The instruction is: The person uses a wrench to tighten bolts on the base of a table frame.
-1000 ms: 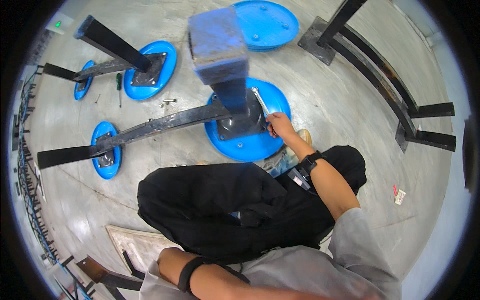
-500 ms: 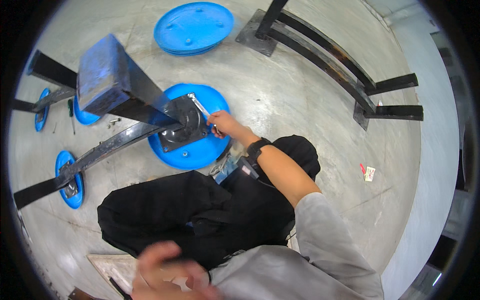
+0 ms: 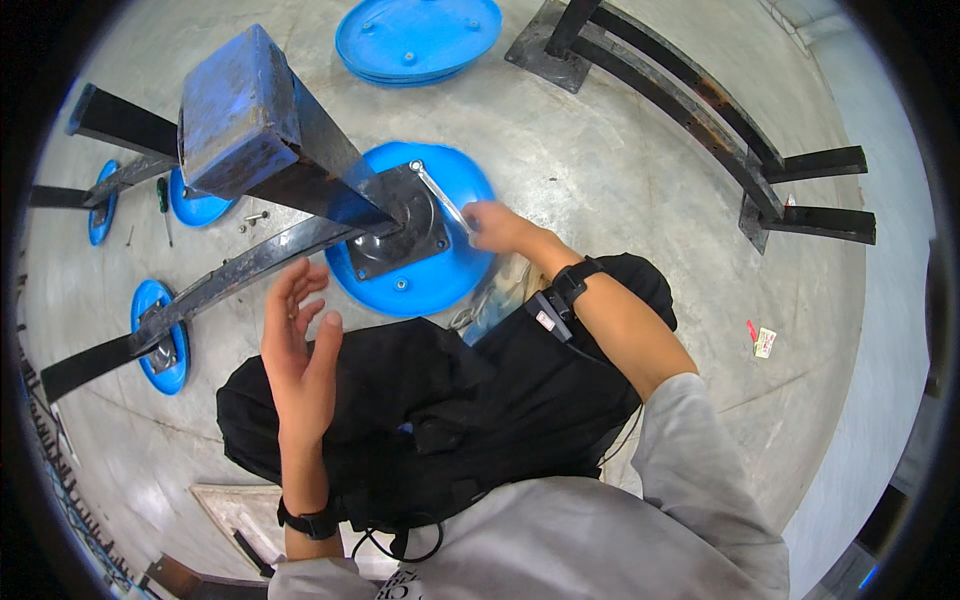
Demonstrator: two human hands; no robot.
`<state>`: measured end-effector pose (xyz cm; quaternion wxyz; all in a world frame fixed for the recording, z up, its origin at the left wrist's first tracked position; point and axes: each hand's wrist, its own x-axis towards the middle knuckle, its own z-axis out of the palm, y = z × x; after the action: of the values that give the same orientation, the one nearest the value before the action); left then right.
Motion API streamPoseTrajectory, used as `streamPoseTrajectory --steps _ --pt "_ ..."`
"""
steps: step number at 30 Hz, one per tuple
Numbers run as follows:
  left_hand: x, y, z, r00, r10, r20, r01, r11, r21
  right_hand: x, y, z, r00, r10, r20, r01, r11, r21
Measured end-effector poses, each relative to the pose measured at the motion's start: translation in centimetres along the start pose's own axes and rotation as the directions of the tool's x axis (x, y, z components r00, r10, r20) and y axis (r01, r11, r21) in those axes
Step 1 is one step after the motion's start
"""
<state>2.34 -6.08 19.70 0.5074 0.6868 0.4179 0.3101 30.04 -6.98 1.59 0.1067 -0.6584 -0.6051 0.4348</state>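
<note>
My right hand (image 3: 497,228) is closed round the near end of a silver wrench (image 3: 441,194). The wrench's ring end sits at a bolt on the far corner of a black metal plate (image 3: 372,257). This plate lies on a round blue disc (image 3: 465,272) on the floor, and a thick black square post (image 3: 330,160) with scuffed blue paint rises from it. Another bolt shows on the disc near the plate's front edge. My left hand (image 3: 300,350) is raised over my left knee, fingers apart and holding nothing, close to a dark metal bar (image 3: 250,275) joined to the post.
Stacked blue discs (image 3: 420,40) lie at the back. At the far right stands another black frame (image 3: 690,100). Smaller blue discs (image 3: 160,295) support bars on the left, near a green-handled screwdriver (image 3: 163,198) and loose bolts (image 3: 257,217). A small label (image 3: 764,342) lies on the floor at right.
My left hand has risen from the lower edge to beside the dark bar. The right hand stays on the wrench, which remains at the same corner. The whole view has shifted slightly.
</note>
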Motion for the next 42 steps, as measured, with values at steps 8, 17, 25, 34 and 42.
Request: streamPoseTrajectory --steps 8,17,25,34,42 --pt "5.1 -0.7 2.4 0.976 0.156 -0.152 -0.135 0.981 0.136 -0.9 -0.8 0.0 0.934 -0.006 -0.358 -0.133 0.923 -0.362" --pt "9.8 -0.1 4.9 0.907 0.124 -0.402 -0.182 0.977 -0.110 0.5 -2.3 -2.4 0.975 0.218 -0.053 -0.224 0.937 -0.269" --pt "10.1 -1.1 5.4 0.883 0.169 -0.438 -0.241 0.964 -0.114 0.5 -1.5 -2.8 0.975 0.211 -0.063 -0.220 0.937 -0.273" --pt "9.7 -0.8 5.3 0.893 0.151 -0.424 -0.244 0.954 -0.173 0.0 1.5 -6.2 0.989 -0.128 0.077 0.127 0.992 0.009" --pt "9.4 -1.1 5.4 0.883 0.125 -0.452 -0.216 0.964 -0.156 1.7 2.1 -9.4 0.932 -0.030 0.360 0.023 0.999 0.024"
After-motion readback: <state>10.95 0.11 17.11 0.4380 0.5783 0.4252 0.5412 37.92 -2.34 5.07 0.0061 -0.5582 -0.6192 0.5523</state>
